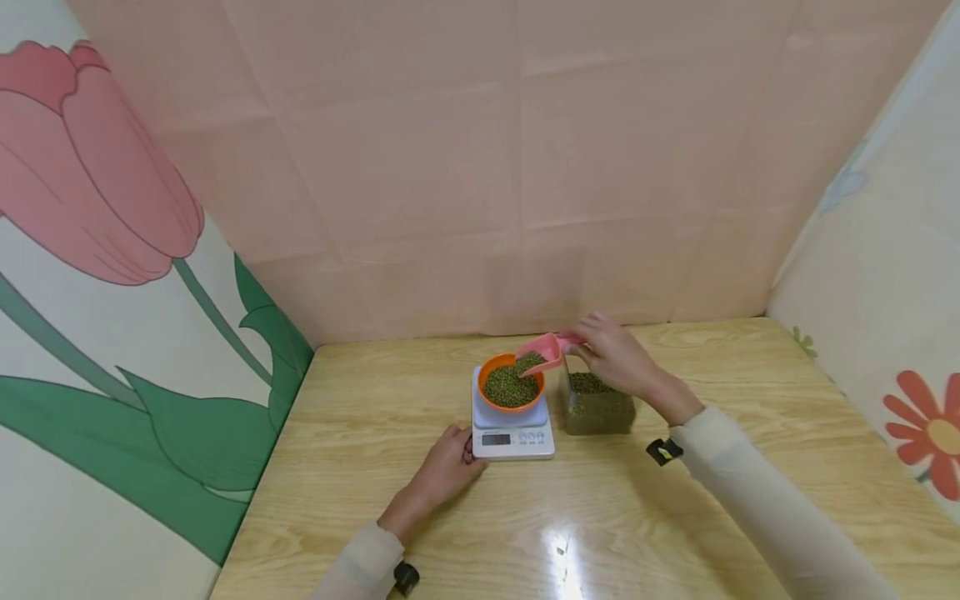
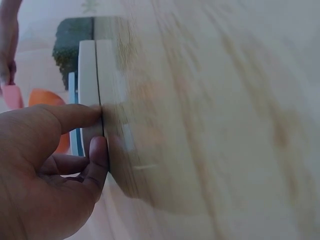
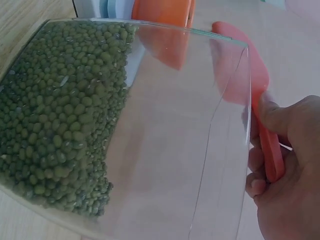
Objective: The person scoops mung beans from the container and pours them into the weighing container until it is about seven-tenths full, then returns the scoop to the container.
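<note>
My right hand grips the handle of a pink scoop above the right rim of an orange bowl. Mung beans lie in the tilted scoop, and more mung beans fill much of the bowl. The bowl sits on a white kitchen scale; its display digits are too small to read. At the scale's front left corner, my left hand holds the edge, with fingers against its side. In the right wrist view, the right hand is curled around the scoop handle.
Just right of the scale stands a clear box partly filled with mung beans. All of this is on a wood-grain table. A pinkish wall covering rises behind, with flower-printed panels at both sides.
</note>
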Motion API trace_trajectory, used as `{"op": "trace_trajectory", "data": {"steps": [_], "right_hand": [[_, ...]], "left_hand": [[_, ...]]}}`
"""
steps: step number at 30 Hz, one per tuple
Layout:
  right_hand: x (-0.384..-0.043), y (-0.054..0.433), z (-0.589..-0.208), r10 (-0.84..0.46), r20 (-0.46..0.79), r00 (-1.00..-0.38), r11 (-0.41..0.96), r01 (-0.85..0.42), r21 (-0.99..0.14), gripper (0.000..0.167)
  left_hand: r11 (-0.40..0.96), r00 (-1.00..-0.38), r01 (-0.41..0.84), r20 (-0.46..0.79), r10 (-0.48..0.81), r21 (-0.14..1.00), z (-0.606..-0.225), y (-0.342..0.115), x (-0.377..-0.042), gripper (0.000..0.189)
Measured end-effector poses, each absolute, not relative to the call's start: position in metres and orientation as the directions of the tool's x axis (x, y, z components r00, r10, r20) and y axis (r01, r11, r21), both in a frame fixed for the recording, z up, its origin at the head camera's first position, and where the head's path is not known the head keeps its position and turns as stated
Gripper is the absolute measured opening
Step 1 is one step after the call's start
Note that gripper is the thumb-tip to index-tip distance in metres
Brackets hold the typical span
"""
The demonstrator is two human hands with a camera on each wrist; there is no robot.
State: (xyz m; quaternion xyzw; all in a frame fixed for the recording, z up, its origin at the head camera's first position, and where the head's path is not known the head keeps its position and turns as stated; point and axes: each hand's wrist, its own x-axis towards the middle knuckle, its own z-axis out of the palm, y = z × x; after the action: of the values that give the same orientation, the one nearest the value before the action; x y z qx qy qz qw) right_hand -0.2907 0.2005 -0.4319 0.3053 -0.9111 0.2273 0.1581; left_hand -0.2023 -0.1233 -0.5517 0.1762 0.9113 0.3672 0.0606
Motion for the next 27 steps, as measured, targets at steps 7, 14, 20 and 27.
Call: {"op": "trace_trajectory", "data": {"steps": [7, 14, 20, 27], "right_hand": [[-0.292, 0.194, -0.433, -0.522, 0.405, -0.751, 0.715, -0.644, -0.272, 0.022], [-0.291, 0.19, -0.429, -0.53, 0.395, -0.751, 0.721, -0.644, -0.257, 0.023], [-0.291, 0.19, -0.424, -0.548, 0.382, -0.744, 0.721, -0.652, -0.235, 0.022], [-0.292, 0.189, -0.421, -0.554, 0.38, -0.741, 0.723, -0.655, -0.221, 0.022]], "left_hand": [[0.668, -0.93, 0.28, 0.023, 0.367, 0.689, -0.55, -0.123, -0.201, 0.032], [0.666, -0.928, 0.293, 0.035, 0.372, 0.686, -0.551, -0.123, -0.201, 0.03], [0.661, -0.927, 0.296, 0.041, 0.373, 0.69, -0.552, -0.123, -0.201, 0.033], [0.656, -0.929, 0.285, 0.032, 0.369, 0.699, -0.551, -0.123, -0.201, 0.035]]}}
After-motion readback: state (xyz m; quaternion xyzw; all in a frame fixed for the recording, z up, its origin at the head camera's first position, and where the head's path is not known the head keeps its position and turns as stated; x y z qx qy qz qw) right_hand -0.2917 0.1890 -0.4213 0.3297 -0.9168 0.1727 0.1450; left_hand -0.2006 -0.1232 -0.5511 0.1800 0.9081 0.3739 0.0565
